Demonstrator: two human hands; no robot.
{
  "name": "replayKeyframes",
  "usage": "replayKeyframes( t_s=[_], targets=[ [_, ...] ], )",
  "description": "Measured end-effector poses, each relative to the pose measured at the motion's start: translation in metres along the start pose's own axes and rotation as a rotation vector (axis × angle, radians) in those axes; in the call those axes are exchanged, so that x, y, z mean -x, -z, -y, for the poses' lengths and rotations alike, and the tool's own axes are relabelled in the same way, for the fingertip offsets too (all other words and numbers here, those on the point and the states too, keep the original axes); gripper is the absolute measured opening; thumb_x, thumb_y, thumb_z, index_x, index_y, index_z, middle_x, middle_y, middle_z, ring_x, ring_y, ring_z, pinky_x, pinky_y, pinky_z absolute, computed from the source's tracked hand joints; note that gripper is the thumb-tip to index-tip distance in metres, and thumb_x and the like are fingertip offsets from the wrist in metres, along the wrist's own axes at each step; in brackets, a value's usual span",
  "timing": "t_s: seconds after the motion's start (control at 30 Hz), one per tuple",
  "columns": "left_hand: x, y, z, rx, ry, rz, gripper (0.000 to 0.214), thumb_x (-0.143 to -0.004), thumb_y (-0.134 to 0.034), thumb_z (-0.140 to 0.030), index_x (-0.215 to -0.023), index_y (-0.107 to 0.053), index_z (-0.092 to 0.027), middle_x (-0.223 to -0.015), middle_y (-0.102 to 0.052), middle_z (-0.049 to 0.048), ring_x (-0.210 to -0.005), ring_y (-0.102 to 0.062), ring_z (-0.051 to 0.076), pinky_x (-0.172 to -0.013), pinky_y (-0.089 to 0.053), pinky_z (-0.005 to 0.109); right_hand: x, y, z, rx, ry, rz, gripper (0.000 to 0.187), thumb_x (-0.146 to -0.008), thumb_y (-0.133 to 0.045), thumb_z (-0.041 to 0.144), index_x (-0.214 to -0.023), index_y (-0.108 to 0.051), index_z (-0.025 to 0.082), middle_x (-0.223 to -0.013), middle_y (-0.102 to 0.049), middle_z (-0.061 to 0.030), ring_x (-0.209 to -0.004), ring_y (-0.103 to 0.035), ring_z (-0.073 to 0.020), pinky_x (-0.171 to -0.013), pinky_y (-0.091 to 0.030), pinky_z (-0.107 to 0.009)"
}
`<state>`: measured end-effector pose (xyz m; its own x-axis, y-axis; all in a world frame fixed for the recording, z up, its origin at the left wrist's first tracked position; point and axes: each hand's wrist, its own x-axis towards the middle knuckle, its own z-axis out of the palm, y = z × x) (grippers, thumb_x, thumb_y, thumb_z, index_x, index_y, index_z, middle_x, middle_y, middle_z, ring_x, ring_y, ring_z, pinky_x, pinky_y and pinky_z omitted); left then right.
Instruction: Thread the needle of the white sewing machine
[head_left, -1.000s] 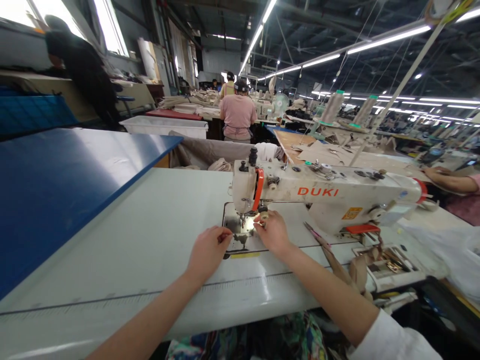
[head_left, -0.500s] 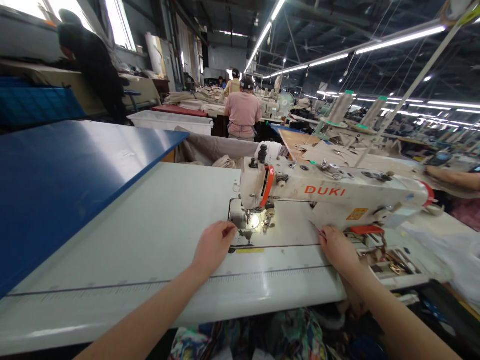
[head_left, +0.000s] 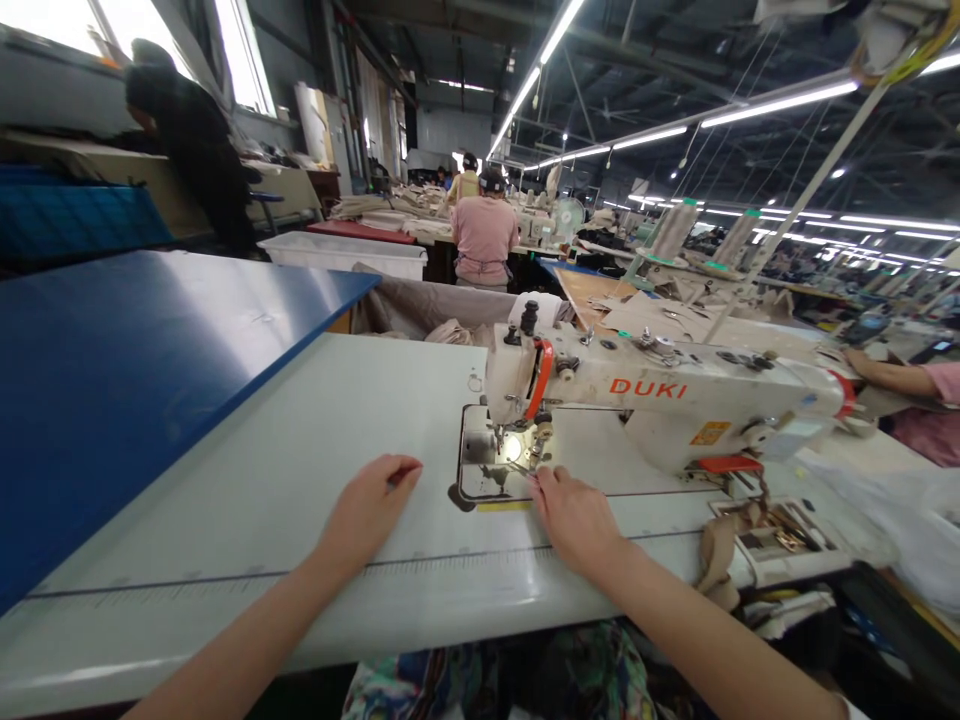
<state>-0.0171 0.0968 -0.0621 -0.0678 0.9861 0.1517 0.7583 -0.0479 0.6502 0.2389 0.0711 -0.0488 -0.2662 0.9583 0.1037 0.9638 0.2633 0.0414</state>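
My right hand (head_left: 574, 515) is closed round a slim pointed metal tool that looks like a pair of tweezers (head_left: 520, 467). Its tip reaches over the metal needle plate (head_left: 478, 452), just in front of the presser foot. A lamp lights that spot on the white sewing machine (head_left: 577, 385) marked DUKI. To the left, my left hand (head_left: 375, 500) hovers over or rests on the pale table top, thumb and fingers pinched together. Whatever is between those fingertips, if anything, is too small to see. No fabric shows under the needle.
A blue-topped table (head_left: 150, 340) adjoins on the left. At the right stands a small parts tray (head_left: 795, 545) with a beige strip (head_left: 718, 550) beside it. Thread cones (head_left: 673, 232) rise behind the machine. Co-workers sit ahead, stand at left and reach in from the right.
My right hand has moved left with the tweezers, from beside the machine's body to the needle plate. My left hand has drawn back leftward from the plate, still pinched.
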Motion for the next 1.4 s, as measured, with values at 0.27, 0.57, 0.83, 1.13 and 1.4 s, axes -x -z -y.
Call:
replayKeyframes(
  t_s=[0.27, 0.57, 0.83, 1.13, 1.4],
  targets=[
    [0.003, 0.000, 0.005, 0.026, -0.026, 0.021, 0.035, -0.078, -0.040, -0.045, -0.085, -0.064, -0.020, -0.089, -0.067, 0.0055, -0.087, -0.060, 0.024, -0.085, -0.045, 0.037, -0.026, -0.001, 0.008, 0.090, -0.088, -0.012, 0.034, -0.096, -0.023, 0.029, -0.102, -0.053, 0.014, -0.092, -0.063, -0.0128, -0.077, -0.066, -0.0253, -0.059, -0.051, -0.036],
    [0.003, -0.003, 0.003, 0.037, -0.056, 0.019, 0.034, -0.078, -0.041, -0.045, -0.084, -0.064, -0.021, -0.088, -0.067, 0.0048, -0.086, -0.059, 0.023, -0.084, -0.045, 0.037, -0.039, 0.000, 0.012, 0.097, -0.050, -0.026, 0.031, -0.095, -0.028, 0.025, -0.096, -0.057, 0.013, -0.090, -0.063, -0.0150, -0.083, -0.064, -0.0275, -0.063, -0.052, -0.038],
    [0.005, -0.004, 0.005, 0.040, -0.065, 0.009, 0.033, -0.079, -0.041, -0.045, -0.083, -0.064, -0.021, -0.088, -0.067, 0.0045, -0.085, -0.060, 0.023, -0.084, -0.046, 0.036, -0.045, 0.000, 0.013, 0.114, 0.060, -0.039, 0.030, -0.094, -0.032, 0.026, -0.093, -0.059, 0.014, -0.090, -0.065, -0.0132, -0.084, -0.063, -0.0256, -0.066, -0.050, -0.036],
    [0.005, -0.005, 0.005, 0.045, -0.071, 0.010, 0.032, -0.080, -0.041, -0.043, -0.083, -0.064, -0.021, -0.087, -0.067, 0.0046, -0.085, -0.060, 0.023, -0.085, -0.046, 0.037, 0.000, 0.003, 0.016, -0.036, 0.364, -0.091, 0.027, -0.095, -0.031, 0.033, -0.092, -0.055, 0.020, -0.087, -0.061, -0.0043, -0.083, -0.057, -0.0216, -0.070, -0.046, -0.035],
    [0.005, -0.006, 0.007, 0.026, -0.094, 0.002, 0.029, -0.082, -0.042, -0.039, -0.083, -0.064, -0.020, -0.086, -0.066, 0.0049, -0.084, -0.059, 0.022, -0.084, -0.047, 0.038, 0.029, -0.014, -0.065, -0.151, 0.075, -0.077, 0.034, -0.097, -0.025, 0.034, -0.102, -0.056, 0.020, -0.096, -0.063, -0.0063, -0.087, -0.060, -0.0194, -0.078, -0.047, -0.034]
  ],
)
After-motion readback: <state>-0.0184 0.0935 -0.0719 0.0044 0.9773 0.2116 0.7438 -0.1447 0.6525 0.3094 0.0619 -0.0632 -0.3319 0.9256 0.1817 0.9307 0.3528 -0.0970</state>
